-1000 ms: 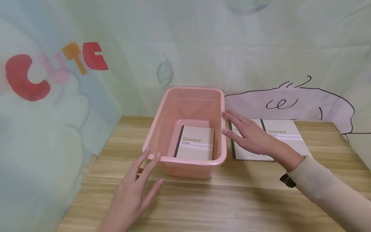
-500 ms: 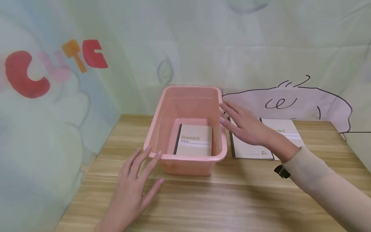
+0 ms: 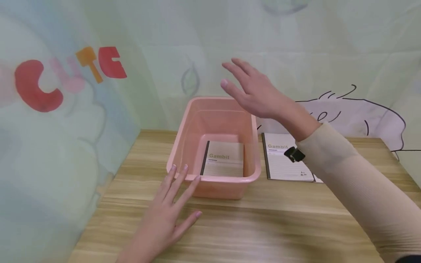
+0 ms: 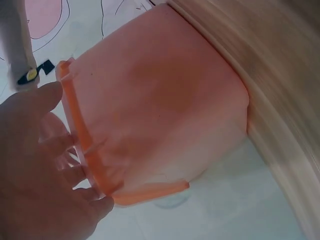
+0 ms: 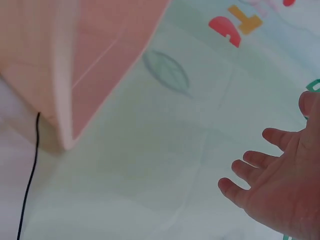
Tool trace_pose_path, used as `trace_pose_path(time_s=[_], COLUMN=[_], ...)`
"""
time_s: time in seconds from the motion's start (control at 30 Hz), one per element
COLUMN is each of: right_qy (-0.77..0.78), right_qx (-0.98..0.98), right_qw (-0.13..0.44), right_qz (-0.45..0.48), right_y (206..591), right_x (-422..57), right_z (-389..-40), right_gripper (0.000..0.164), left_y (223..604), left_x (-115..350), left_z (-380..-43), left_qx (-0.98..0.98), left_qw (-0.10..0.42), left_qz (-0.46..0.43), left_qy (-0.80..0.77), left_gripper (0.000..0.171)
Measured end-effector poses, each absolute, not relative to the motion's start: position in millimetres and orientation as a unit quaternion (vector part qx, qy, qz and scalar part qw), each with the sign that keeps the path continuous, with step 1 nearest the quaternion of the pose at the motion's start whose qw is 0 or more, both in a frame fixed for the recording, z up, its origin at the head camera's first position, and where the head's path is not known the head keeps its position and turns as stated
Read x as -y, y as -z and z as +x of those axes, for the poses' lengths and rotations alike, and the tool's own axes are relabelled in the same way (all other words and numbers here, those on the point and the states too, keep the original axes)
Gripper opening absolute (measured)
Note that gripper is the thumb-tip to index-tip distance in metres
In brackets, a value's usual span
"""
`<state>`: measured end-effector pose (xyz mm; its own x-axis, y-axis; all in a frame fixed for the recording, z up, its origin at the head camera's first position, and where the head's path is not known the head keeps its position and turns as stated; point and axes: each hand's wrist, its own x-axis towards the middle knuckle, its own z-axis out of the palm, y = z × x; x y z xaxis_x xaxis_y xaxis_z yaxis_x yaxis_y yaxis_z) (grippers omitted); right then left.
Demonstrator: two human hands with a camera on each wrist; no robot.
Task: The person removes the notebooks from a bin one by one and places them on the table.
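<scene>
Head view: my spread left grip [image 3: 162, 217] is touching the near rim [image 3: 230, 179] of the pink plastic tub [image 3: 220, 191] on the bench [image 3: 243, 233], my spread right grip [image 3: 258, 93] is hovering apart, and I'm judging the tub light, smooth, best held by opposite rims.

wood-grain table [image 3: 263, 219], light brown with paler and darker streaks, grain running roughly side to side in the head view. pink tub [image 3: 217, 190] stands upright on it, toward the back and left of middle, base flat on the top. just right of the tub, a notebook [image 3: 286, 166] marked "gambit" lies flat, dark spine to the left, with a second notebook [image 3: 318, 179] beside it, only a sliver showing at its near edge, the rest hidden.
</scene>
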<state>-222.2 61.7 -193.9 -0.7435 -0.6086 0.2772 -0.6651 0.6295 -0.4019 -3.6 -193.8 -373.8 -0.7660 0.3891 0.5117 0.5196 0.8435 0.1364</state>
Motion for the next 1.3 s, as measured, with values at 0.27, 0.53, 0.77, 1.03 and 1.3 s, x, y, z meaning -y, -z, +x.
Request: trace_pose_path(time_s=[0.27,0.53,0.77,1.03,1.3], right_qy=[-0.262,-0.233,-0.227,-0.195,-0.078], right_qx=[0.897,0.914,0.932,0.948,0.959], right_qw=[0.066,0.027,-0.006,-0.055,0.021], right_qz=[0.351,0.332,0.284,0.244,0.272], right_y=[174,190,232,288,321], right_x=[-20,14,33,47,43], right_z=[-231,-249,-276,-288,-283], right_gripper=[0.067,0.072,0.073,0.073,0.063], left_y=[375,372,372,373,371], left_x=[195,194,191,188,181], left_z=[-5,-3,-8,-7,-6], left_qx=[0.934,0.938,0.936,0.934,0.932], left_qw=[0.228,0.221,0.218,0.223,0.231], left_qz=[-0.236,-0.231,-0.24,-0.243,-0.247], left_qy=[0.137,0.135,0.137,0.135,0.129], left_gripper=[0.072,0.071,0.069,0.068,0.065])
